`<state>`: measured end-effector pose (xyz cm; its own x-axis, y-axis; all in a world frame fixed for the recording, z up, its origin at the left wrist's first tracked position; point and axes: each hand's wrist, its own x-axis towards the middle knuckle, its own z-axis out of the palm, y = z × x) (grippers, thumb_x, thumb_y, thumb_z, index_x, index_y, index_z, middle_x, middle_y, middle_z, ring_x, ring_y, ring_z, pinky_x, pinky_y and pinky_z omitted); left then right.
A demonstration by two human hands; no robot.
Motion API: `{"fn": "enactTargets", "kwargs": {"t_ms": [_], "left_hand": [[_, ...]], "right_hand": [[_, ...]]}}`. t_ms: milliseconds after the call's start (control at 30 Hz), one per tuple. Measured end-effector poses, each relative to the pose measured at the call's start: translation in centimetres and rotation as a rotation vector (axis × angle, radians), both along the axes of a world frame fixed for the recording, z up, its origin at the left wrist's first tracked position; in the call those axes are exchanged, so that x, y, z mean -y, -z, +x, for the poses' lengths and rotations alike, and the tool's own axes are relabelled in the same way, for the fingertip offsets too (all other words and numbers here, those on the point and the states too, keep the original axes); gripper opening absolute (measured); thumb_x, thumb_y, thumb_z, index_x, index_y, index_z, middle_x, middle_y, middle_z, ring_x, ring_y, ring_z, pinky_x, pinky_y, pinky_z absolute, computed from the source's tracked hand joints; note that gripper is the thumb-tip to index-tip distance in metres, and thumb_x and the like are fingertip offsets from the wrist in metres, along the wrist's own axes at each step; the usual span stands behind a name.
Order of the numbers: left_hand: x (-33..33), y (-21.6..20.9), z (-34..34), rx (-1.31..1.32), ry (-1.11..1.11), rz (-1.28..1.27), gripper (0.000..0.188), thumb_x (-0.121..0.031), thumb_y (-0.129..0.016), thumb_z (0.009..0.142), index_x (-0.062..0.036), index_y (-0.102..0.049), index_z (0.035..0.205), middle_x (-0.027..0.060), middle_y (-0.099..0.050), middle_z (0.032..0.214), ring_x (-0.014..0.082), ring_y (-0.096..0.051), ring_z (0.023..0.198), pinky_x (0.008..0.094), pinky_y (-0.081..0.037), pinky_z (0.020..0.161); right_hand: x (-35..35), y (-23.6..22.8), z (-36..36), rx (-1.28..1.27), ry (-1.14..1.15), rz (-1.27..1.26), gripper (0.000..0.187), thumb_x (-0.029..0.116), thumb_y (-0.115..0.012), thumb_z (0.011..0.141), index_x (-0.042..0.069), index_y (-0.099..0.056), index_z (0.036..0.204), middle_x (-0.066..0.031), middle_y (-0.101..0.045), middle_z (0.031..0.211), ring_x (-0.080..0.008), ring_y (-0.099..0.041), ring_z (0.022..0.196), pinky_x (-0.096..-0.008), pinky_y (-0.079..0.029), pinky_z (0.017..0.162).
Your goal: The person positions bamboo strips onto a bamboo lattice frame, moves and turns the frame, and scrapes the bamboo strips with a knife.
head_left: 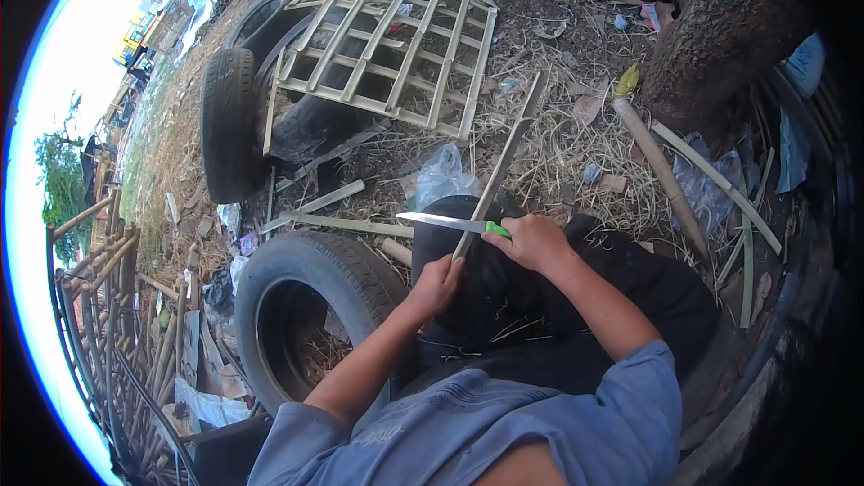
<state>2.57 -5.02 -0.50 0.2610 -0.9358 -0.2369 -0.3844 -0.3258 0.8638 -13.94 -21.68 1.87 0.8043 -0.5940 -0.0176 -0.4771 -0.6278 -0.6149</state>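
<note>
My right hand (537,243) is closed round the green handle of a knife (443,220). Its bright blade points left and crosses a long, flat bamboo strip (506,155), touching it or just over it. The lower end of that strip sits in my left hand (437,283), whose fingers are wrapped round it. From there the strip slants up and to the right, away from me. Both hands are above my dark-trousered legs (486,306), on which thin shavings lie.
At my left lies a tyre (360,274); more tyres (228,126) stand farther off beneath a bamboo lattice (396,54). A tree trunk (720,36) rises at the far right. Bamboo pieces (661,175), shavings and plastic bags (441,175) litter the ground.
</note>
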Motion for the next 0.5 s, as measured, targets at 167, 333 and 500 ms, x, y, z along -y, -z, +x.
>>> {"fn": "enactTargets", "kwargs": {"t_ms": [167,333,500], "left_hand": [[-0.1,-1.1,-1.8,0.285,-0.056,-0.015,0.028,-0.02,-0.046,0.097,0.0023,-0.052,0.083,0.0204,-0.054,0.063,0.0402,-0.055,0.057,0.0446,-0.042,0.055],[0.5,-1.7,-2.1,0.356,-0.053,0.034,0.028,-0.021,-0.047,0.095,0.0019,-0.05,0.08,0.0283,-0.056,0.066,0.0478,-0.056,0.068,0.0537,-0.042,0.059],[0.7,-2.0,-1.9,0.369,-0.022,0.04,0.03,-0.022,-0.047,0.095,0.0019,-0.051,0.078,0.0289,-0.056,0.067,0.0479,-0.056,0.068,0.0547,-0.043,0.06]], "right_hand": [[1.2,1.1,-0.3,-0.043,-0.062,-0.132,0.057,0.061,-0.049,0.086,0.008,-0.063,0.07,-0.0165,-0.062,0.062,-0.0351,-0.065,0.062,-0.0452,-0.052,0.057],[3.5,3.8,-0.9,-0.025,-0.022,-0.274,0.058,0.064,-0.049,0.084,0.009,-0.061,0.07,-0.0136,-0.062,0.06,-0.0311,-0.065,0.059,-0.0424,-0.052,0.055],[10.2,4.6,-3.9,-0.128,0.109,-0.422,0.058,0.063,-0.045,0.087,0.01,-0.061,0.07,-0.0106,-0.061,0.059,-0.0258,-0.064,0.056,-0.0383,-0.052,0.052]]}}
